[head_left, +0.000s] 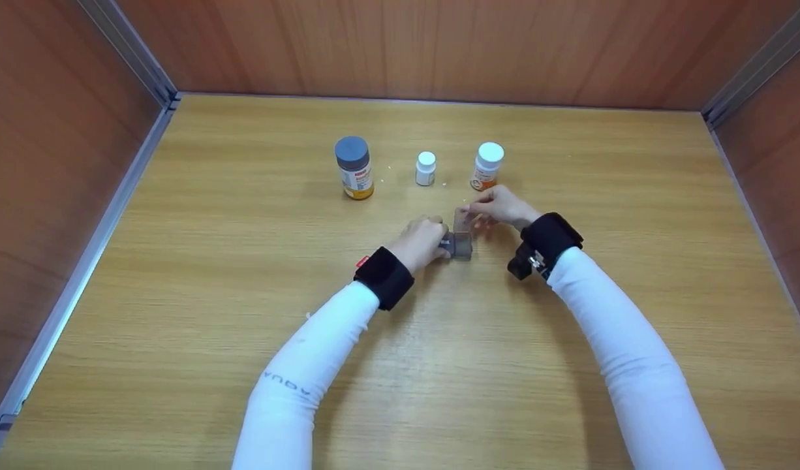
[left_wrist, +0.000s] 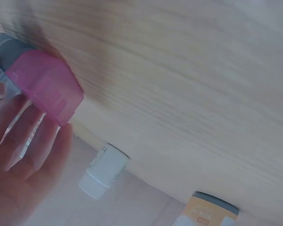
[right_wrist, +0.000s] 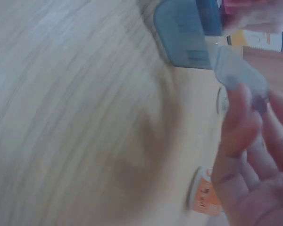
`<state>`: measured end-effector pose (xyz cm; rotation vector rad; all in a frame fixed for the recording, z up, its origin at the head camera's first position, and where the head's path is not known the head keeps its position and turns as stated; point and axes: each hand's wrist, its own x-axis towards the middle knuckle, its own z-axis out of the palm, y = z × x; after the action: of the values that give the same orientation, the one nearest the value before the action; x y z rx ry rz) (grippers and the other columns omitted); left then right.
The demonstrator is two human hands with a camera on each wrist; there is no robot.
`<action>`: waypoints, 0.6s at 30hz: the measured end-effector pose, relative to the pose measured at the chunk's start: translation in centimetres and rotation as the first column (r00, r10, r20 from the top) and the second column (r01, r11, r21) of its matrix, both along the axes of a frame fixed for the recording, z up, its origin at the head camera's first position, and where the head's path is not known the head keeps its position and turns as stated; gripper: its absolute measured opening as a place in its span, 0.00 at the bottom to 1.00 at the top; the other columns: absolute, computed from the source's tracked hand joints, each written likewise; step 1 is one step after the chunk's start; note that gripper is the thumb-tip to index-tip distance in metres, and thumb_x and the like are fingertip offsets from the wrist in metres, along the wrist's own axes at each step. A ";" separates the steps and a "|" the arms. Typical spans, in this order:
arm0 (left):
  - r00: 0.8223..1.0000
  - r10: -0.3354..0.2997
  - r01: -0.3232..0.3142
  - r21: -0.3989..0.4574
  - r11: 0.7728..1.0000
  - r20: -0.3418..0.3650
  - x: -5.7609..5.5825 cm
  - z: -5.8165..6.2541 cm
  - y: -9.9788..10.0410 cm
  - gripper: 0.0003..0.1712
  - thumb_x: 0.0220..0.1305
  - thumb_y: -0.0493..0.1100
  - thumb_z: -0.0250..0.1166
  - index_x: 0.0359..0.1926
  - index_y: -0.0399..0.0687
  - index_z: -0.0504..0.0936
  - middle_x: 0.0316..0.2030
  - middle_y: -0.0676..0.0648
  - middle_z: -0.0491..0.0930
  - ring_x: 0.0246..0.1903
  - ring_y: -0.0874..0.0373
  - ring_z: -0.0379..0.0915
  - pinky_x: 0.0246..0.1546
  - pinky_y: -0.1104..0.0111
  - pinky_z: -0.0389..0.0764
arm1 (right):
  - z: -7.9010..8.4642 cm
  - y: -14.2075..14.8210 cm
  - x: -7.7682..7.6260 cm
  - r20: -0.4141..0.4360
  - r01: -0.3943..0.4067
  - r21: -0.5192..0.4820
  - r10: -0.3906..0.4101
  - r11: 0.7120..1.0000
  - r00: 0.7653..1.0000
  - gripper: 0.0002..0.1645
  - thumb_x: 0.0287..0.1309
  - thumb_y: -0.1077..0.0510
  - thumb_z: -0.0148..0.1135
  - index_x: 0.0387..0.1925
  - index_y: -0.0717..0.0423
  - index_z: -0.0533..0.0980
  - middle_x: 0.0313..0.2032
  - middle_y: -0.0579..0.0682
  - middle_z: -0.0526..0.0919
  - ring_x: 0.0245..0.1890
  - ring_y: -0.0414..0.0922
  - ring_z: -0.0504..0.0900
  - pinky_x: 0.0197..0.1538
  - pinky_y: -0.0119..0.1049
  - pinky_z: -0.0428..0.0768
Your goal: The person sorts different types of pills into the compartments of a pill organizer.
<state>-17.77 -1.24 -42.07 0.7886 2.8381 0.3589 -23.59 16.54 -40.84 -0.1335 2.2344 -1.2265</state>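
Note:
In the head view a small pill box (head_left: 462,246) stands just over the middle of the table, its clear lid (head_left: 461,220) raised. The left hand (head_left: 420,244) grips the box at its left end; the left wrist view shows that end as a translucent pink part (left_wrist: 49,84) beside a grey band. Thumb and fingers of the right hand (head_left: 501,207) pinch the lid, as the right wrist view shows (right_wrist: 247,155). There the open end is a translucent blue compartment (right_wrist: 184,35), with the lid tilted up off its edge.
Behind the hands stand a large bottle with a dark cap (head_left: 355,168), a small white bottle (head_left: 425,170) and a white-capped bottle with an orange label (head_left: 487,166), the last close behind the right hand. Small white specks lie among them. Wood panels (head_left: 413,49) enclose the table.

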 end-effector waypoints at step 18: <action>1.000 -0.016 0.016 -0.011 1.000 -0.012 1.0 -0.1 -0.9 0.20 0.50 0.47 0.66 0.41 0.37 0.79 0.38 0.44 0.75 0.38 0.51 0.71 0.40 0.63 0.73 | -2.8 -1.2 0.4 -0.004 0.139 -0.062 -0.140 0.988 0.990 0.15 0.56 0.62 0.54 0.39 0.73 0.74 0.17 0.46 0.77 0.14 0.37 0.74 0.19 0.26 0.74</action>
<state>-16.74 -2.11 -42.20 0.8139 2.8411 0.3377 -23.20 15.34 -43.62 -0.0065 2.2459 -1.3721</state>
